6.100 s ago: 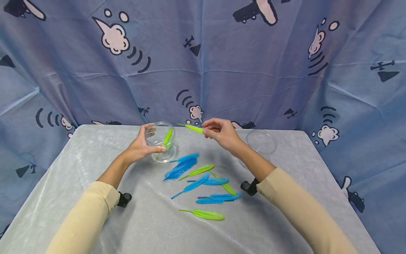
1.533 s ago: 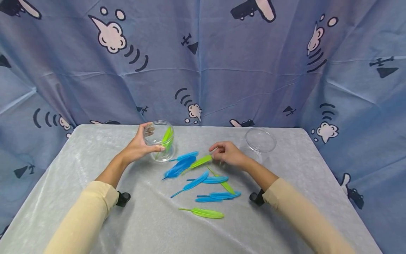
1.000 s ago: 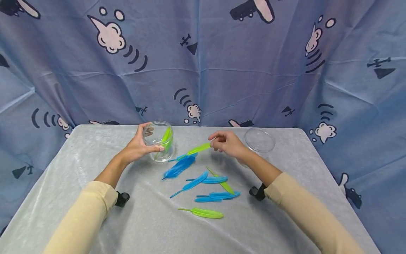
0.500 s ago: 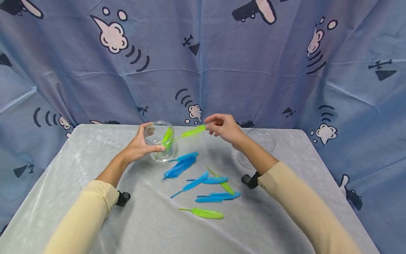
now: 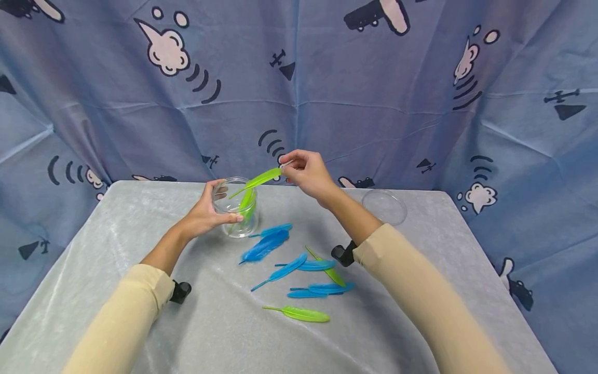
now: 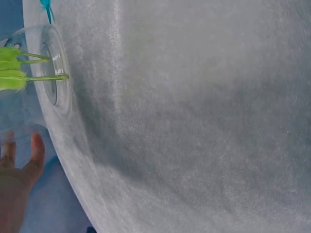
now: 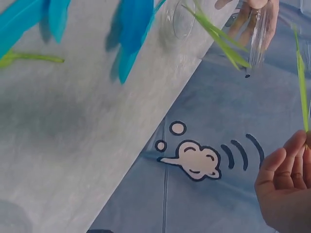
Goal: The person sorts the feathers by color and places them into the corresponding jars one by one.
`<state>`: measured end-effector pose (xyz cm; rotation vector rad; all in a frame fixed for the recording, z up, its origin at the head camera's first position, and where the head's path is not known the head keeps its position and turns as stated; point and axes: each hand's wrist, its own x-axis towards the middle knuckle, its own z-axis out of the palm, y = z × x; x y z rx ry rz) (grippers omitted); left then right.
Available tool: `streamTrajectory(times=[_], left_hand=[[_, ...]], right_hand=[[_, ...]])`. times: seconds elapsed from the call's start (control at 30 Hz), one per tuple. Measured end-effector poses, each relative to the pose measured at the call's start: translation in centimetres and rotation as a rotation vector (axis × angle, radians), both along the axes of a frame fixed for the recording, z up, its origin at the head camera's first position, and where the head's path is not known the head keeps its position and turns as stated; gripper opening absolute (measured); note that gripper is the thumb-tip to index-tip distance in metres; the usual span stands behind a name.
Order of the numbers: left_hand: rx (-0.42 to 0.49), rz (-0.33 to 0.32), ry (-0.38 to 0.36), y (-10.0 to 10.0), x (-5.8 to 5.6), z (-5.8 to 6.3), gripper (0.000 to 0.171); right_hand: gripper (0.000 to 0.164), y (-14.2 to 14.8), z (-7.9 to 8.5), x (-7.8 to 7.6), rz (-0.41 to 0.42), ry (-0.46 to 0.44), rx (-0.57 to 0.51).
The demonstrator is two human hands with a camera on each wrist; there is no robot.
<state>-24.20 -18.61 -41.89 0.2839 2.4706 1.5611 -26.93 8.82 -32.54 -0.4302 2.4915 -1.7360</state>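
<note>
My left hand grips a clear plastic jar around its side near the back edge of the table. Several green feathers stand inside the jar, quills down. Between thumb and fingers, my right hand pinches one green feather by its vane tip, its quill slanting down over the jar's mouth. In the right wrist view the pinched feather points away from the fingertips. Several blue feathers and two green feathers, one of them nearest the front, lie on the table.
A clear round lid sits at the back right of the grey cloth-covered table, behind the right forearm. A patterned blue curtain hangs right behind the table's back edge.
My right hand picked a green feather off the table, raised it and carried it left, to above the jar's mouth. The left hand has kept its grip on the jar.
</note>
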Motion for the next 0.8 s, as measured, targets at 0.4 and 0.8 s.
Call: streamTrajectory(times=[0.4,0.8], left_hand=[[-0.010,0.003,-0.004,0.0,-0.1,0.1,0.108],[-0.007,0.005,-0.001,0.2,-0.2,0.1,0.108]], right_hand=[[0.009,-2.1,-1.4,0.1,-0.007,0.114,0.151],[0.012,-3.8,-2.0,0.6,0.042,0.129,0.184]])
